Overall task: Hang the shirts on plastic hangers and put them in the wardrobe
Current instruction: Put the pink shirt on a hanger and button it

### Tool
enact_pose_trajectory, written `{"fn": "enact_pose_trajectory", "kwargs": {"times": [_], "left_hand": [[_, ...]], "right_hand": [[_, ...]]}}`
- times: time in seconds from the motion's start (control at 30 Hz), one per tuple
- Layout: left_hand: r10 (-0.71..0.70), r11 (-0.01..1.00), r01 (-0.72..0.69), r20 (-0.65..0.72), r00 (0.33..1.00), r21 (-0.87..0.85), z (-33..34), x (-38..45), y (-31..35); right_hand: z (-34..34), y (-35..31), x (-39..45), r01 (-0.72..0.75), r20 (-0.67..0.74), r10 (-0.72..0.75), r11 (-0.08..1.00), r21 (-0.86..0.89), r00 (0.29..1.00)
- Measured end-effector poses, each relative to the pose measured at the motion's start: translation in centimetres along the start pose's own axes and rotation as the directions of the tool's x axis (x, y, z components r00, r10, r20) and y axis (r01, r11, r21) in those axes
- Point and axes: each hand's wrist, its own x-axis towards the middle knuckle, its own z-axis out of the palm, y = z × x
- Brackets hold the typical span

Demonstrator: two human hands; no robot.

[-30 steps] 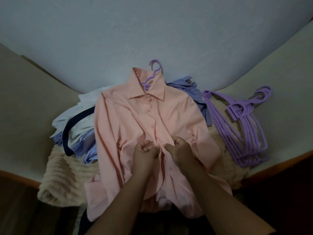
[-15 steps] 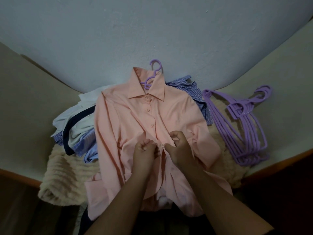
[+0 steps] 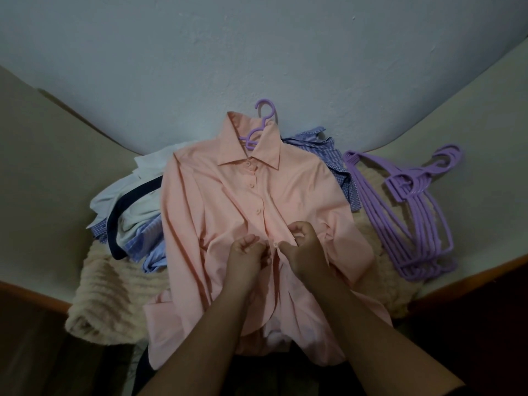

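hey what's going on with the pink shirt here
A person is buttoning a peach-pink button-up shirt that lies flat with a purple plastic hanger already inside its collar. The left hand and right hand pinch the two front edges together about halfway down; the buttons above look done, the hem below hangs open. A pile of other shirts waits on the left, and a stack of spare purple hangers lies on the right.

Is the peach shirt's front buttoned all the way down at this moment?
No. The peach shirt is buttoned from the collar to mid-front, where the left hand and right hand pinch the placket; below them the front gapes open.
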Motion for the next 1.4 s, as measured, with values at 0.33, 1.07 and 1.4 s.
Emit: {"fn": "enact_pose_trajectory", "kwargs": {"times": [0.33, 1.07, 1.4], "left_hand": [[-0.006, 0.998, 0.002, 0.063, 0.998, 0.058, -0.6, 0.1, 0.2], [0.35, 0.898, -0.327, -0.026, 0.937, 0.293, -0.2, -1.9, 0.7], [0.284, 0.917, -0.259, -0.041, 0.958, 0.302, -0.4, -1.9, 0.4]], "right_hand": [[0.1, -0.2, 0.2, 0.065, 0.036, -0.063, 0.997, -0.046, 0.997], [0.4, -2.0, -1.5, 0.122, 0.075, -0.105, 0.947, -0.296, 0.992], [0.5, -0.9, -0.8, 0.103, 0.041, -0.095, 0.955, -0.277, 0.995]]}}
